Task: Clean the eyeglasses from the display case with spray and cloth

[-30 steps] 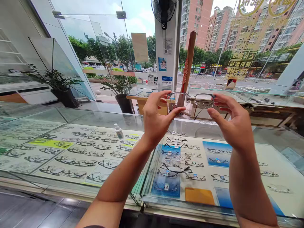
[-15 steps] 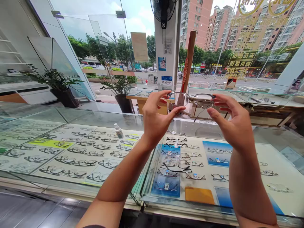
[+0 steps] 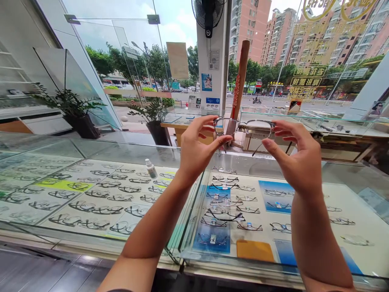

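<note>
A pair of eyeglasses [image 3: 242, 123] with a thin dark frame and clear lenses is held up in front of me, above the glass counter. My left hand [image 3: 202, 142] grips its left end between thumb and fingers. At the other end, my right hand [image 3: 296, 148] pinches the frame near the hinge, with the remaining fingers loosely curled. Both temples point down and away below the lenses. Under my arms, several rows of eyeglasses [image 3: 225, 213] lie in the display case. A mustard-yellow cloth or pouch [image 3: 255, 250] lies near the case's front edge.
A glass display counter [image 3: 121, 148] runs across the front, with a white bottle [image 3: 150, 168] on it. Beyond stand potted plants [image 3: 80, 115], a brown post [image 3: 241, 77] and another glass showcase [image 3: 343, 121]. A black fan [image 3: 208, 18] hangs on the pillar.
The eyeglasses have tilted slightly and shifted a little left, along with both hands. Both hands keep hold of them. A scooter has come into view on the street outside.
</note>
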Available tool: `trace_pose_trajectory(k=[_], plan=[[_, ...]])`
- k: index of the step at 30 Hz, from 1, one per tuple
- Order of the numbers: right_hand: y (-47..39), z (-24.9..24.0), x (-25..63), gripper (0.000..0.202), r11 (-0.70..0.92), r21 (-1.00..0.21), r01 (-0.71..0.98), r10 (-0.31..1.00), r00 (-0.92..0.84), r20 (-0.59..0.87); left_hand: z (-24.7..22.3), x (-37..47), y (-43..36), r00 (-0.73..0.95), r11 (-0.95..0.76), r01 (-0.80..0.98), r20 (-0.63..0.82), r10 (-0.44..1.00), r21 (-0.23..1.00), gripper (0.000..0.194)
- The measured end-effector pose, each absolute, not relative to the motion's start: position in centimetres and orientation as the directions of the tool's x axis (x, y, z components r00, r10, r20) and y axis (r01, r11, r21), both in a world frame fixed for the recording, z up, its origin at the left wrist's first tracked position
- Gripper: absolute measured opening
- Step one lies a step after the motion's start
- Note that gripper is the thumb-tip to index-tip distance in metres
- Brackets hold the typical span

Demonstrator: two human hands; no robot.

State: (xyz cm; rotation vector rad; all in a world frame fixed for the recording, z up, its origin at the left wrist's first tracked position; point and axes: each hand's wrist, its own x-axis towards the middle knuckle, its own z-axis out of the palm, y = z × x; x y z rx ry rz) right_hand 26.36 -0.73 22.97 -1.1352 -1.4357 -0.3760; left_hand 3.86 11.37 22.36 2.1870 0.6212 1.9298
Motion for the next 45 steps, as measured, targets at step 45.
trace_pose_trajectory(k=[45], plan=[[0.3,22.6,27.0,0.028,0.583,-0.52,0.624,0.456,0.278,0.845,21.1,4.3,14.0,-0.057,-0.926,0.368,0.996,0.065,0.082,0.072]])
